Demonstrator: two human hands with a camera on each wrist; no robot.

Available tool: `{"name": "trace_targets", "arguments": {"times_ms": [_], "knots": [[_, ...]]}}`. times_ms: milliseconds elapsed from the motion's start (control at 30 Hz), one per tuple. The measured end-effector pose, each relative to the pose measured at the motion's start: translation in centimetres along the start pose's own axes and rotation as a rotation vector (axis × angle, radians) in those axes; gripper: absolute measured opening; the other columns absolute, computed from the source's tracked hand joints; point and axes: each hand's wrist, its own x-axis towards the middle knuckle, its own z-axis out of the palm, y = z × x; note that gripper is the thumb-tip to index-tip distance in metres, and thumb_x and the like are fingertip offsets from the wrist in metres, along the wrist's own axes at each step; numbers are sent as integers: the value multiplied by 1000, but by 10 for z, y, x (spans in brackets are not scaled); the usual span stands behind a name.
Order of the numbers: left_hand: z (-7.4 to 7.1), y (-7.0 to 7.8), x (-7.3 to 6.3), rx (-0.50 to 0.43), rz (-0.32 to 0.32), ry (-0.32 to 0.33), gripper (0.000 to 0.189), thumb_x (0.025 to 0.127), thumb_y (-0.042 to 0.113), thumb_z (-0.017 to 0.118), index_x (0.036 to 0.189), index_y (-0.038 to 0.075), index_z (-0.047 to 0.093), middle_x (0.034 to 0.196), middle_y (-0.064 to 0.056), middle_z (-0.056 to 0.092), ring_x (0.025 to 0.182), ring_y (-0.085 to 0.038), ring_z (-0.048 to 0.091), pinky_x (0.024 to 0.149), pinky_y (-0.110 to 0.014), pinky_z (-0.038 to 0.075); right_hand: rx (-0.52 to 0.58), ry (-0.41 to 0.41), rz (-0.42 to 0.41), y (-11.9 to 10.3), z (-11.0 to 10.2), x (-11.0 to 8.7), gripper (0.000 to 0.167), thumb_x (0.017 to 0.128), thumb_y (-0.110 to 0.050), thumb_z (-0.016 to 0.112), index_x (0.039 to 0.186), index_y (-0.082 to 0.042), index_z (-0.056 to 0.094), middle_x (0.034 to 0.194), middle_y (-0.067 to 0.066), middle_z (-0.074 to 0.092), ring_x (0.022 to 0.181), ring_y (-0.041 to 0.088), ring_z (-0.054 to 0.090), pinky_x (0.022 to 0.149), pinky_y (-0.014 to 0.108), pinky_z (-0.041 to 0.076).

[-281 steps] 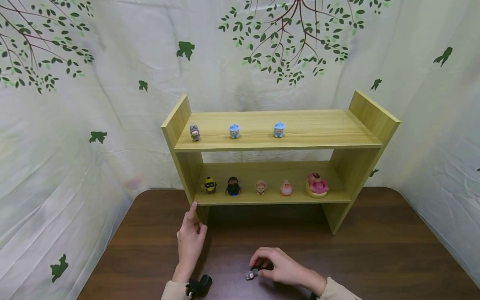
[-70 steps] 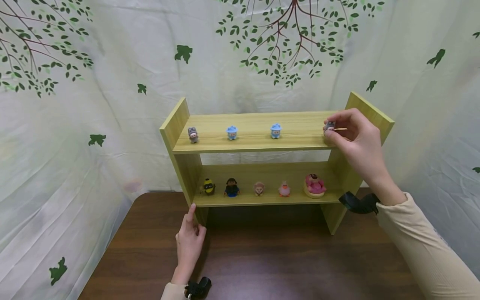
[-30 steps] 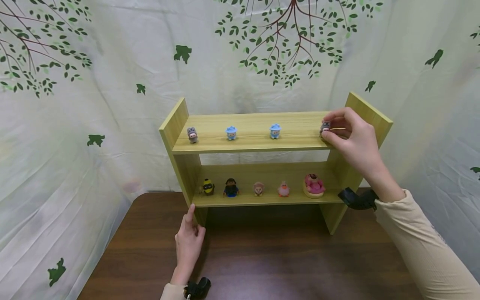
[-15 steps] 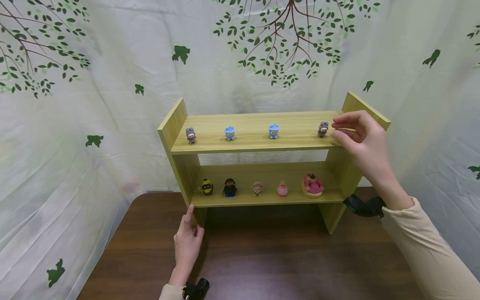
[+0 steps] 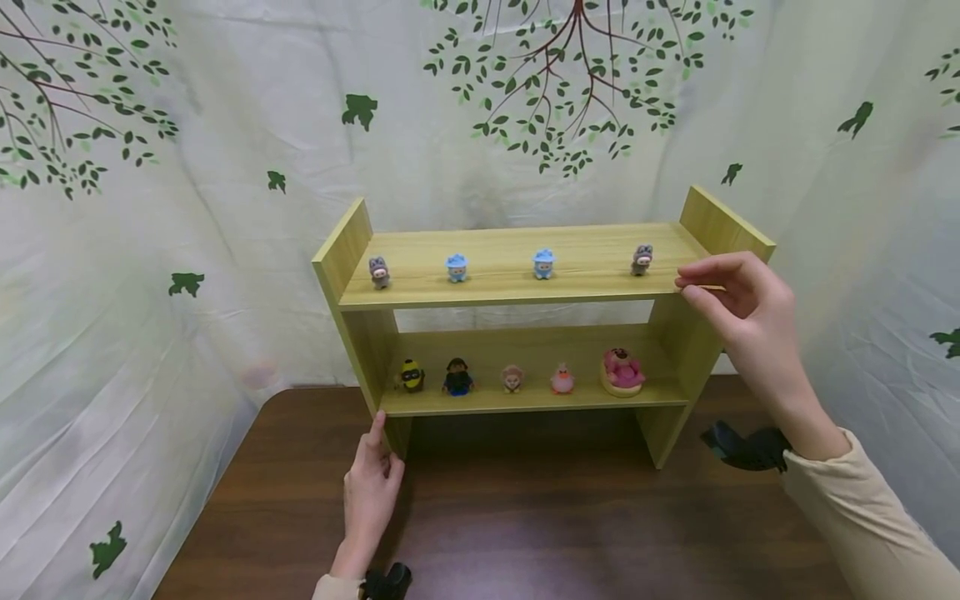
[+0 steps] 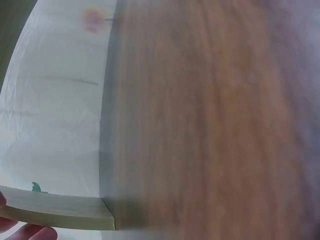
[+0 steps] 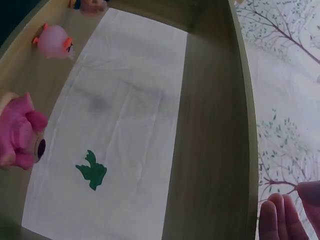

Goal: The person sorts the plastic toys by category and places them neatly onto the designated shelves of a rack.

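Observation:
My right hand (image 5: pixel 753 333) hovers by the right end of the top board, thumb and fingers bent toward each other with nothing between them. Just left of it a small grey eared figurine (image 5: pixel 642 260) stands upright. Two blue-hatted figurines, one at centre (image 5: pixel 543 264) and one further left (image 5: pixel 457 268), share that board with another grey eared figurine (image 5: pixel 378 272). At the lower left, my left hand (image 5: pixel 371 492) touches the shelf (image 5: pixel 360 358) with its extended index finger, near the lower board's front corner. In the left wrist view, fingertips (image 6: pixel 40 233) show beside the panel's edge.
On the lower board stand a yellow-and-black figurine (image 5: pixel 412 376), a dark-clothed figurine (image 5: pixel 457 377), a pale pink-brown figurine (image 5: pixel 512 379), a pink duck (image 5: pixel 562 379) and a pink bear (image 5: pixel 622 372). The shelf stands on a brown table (image 5: pixel 525 517) before a leaf-patterned curtain (image 5: pixel 247 250).
My right hand carried the grey figurine from the table to the top board's right part, let go, and drew back right and down. My left hand stays at the shelf's left side.

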Motion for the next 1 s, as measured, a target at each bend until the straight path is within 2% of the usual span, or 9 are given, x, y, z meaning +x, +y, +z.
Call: {"name": "trace_targets", "arguments": {"times_ms": [133,233,367,533,767,1000], "knots": [[-5,3,0,10,-9,-18,88,72,-16,60,148,20,33,84,-8,47,55,-10,34,46,-26,30,-82,-17,-6,-1,1,-10,21,86,11,60,107,9,61,102,9,66,93,15,63,80,18,48],[-10,6,0,12,-13,-27,88,72,-17,60,148,19,35,90,-10,49,54,-9,35,46,-27,40,-101,-36,-5,1,1,-18,20,86,12,60,107,10,60,102,9,65,94,15,62,81,17,47],[-16,11,2,-9,-24,-29,85,74,-17,58,147,20,39,96,-12,50,55,-14,44,56,-34,54,-117,-67,13,5,2,-28,21,87,11,59,107,10,59,103,9,64,95,15,62,82,18,47],[-25,18,6,-37,-29,-31,81,75,-16,58,146,21,42,99,-14,50,61,-20,54,59,-36,55,-167,-99,35,10,4,-40,20,88,10,59,108,9,59,103,10,64,95,14,62,80,17,47],[-34,26,9,-41,-33,-23,80,74,-15,58,144,22,45,101,-13,51,89,-25,63,59,-35,55,-225,-145,33,17,6,-53,21,88,10,59,108,6,61,102,12,64,95,12,62,77,16,47],[-43,42,14,-59,-8,-42,66,78,-7,57,140,18,51,100,-9,51,86,-22,61,62,-34,55,-290,-189,-63,26,11,-63,28,83,14,62,108,2,63,104,10,64,96,7,60,78,14,46]]}}
